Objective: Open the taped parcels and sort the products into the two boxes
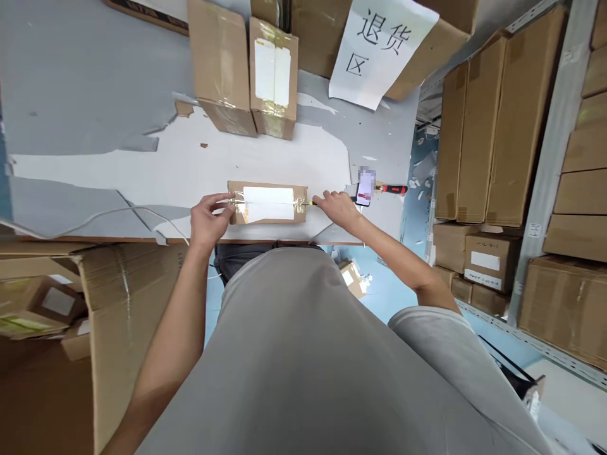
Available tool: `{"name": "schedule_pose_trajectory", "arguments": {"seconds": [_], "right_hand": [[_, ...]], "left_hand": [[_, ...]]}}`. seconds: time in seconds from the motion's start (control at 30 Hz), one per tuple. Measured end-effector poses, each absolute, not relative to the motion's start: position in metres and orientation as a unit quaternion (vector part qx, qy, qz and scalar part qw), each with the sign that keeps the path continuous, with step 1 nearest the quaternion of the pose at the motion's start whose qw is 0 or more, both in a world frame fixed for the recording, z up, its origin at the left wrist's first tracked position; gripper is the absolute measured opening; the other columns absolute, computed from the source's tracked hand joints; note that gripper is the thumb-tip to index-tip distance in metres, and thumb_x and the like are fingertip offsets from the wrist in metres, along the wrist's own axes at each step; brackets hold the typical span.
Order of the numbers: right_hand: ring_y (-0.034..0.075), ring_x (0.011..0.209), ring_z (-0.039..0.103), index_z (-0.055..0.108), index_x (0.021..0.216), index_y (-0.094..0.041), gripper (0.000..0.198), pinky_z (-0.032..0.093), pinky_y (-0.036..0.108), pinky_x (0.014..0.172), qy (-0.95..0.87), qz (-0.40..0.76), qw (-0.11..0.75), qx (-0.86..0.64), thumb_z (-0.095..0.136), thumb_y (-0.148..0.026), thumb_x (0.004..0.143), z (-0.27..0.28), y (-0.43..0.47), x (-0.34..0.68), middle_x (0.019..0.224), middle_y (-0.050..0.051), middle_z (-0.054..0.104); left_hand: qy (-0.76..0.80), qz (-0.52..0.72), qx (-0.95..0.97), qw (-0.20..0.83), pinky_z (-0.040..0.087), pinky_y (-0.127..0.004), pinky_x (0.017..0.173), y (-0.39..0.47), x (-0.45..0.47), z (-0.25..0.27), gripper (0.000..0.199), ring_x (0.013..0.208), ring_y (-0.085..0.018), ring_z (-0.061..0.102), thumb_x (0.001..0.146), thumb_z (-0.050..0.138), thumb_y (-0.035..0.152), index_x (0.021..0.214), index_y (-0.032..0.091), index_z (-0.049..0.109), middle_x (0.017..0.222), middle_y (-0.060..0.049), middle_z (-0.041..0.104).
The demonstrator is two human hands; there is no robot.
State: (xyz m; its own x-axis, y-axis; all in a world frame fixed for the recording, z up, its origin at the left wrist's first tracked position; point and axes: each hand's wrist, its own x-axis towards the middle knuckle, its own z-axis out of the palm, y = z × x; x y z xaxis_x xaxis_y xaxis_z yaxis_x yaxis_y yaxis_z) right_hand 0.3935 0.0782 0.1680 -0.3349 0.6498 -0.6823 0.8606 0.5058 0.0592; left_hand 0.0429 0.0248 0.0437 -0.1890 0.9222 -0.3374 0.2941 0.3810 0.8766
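A small cardboard box [269,215] lies on the table near its front edge, with a white label [268,196] and clear tape across its top. Along the middle of the label runs a thin line. My left hand [207,219] grips the box's left end between thumb and fingers. Just off its right end, my right hand [338,208] is closed round a slim cutter [312,203]. Its yellow tip points at the taped end; most of the tool is hidden in my fist, so its exact kind is uncertain.
A phone [365,187] lies right of my hand, beside a red-and-black handle [394,189]. Taped boxes [222,69] and a paper sign [379,50] stand at the back. A white cable [95,218] crosses the left side. Shelves of cartons [493,126] rise at right.
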Motion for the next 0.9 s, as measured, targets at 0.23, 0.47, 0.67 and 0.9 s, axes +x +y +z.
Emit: {"name": "schedule_pose_trajectory", "arguments": {"seconds": [0.23, 0.47, 0.67, 0.9], "right_hand": [[0.025, 0.131, 0.074, 0.062, 0.157, -0.020, 0.039, 0.054, 0.031, 0.102, 0.759, -0.330, 0.138, 0.544, 0.038, -0.034, 0.130, 0.096, 0.046, 0.419, 0.150, 0.014, 0.079], [0.014, 0.095, 0.080, 0.061, 0.128, -0.023, 0.038, 0.064, 0.023, 0.088, 0.444, -0.515, -0.185, 0.710, 0.034, -0.051, 0.126, 0.058, 0.014, 0.375, 0.110, 0.004, 0.078], [0.014, 0.089, 0.075, 0.068, 0.130, -0.023, 0.050, 0.067, 0.021, 0.072, 0.407, -0.576, -0.253, 0.662, 0.044, -0.065, 0.121, 0.066, 0.020, 0.336, 0.112, 0.004, 0.077], [0.028, 0.133, 0.074, 0.067, 0.161, -0.020, 0.061, 0.069, 0.039, 0.107, 0.601, -0.378, -0.171, 0.683, 0.031, -0.055, 0.127, 0.132, 0.029, 0.358, 0.139, 0.016, 0.079]], "left_hand": [[0.712, 0.342, 0.421, 0.446, 0.071, -0.048, 0.106, 0.025, 0.037, 0.034, 0.035, 0.111, -0.026, 0.080, 0.085, 0.083, 0.046, 0.108, 0.020, 0.079, 0.130, -0.011, 0.083], [0.742, 0.355, 0.400, 0.404, 0.064, -0.052, 0.111, 0.025, 0.004, 0.021, 0.036, 0.116, -0.026, 0.071, 0.087, 0.082, 0.050, 0.099, 0.019, 0.068, 0.109, -0.005, 0.082], [0.756, 0.342, 0.394, 0.395, 0.063, -0.042, 0.101, 0.022, -0.018, 0.016, 0.029, 0.117, -0.023, 0.069, 0.086, 0.079, 0.042, 0.103, 0.020, 0.070, 0.110, -0.001, 0.079], [0.733, 0.304, 0.408, 0.452, 0.067, -0.042, 0.102, 0.005, 0.054, 0.012, 0.029, 0.125, -0.027, 0.077, 0.079, 0.074, 0.036, 0.102, 0.025, 0.060, 0.114, -0.010, 0.079]]}}
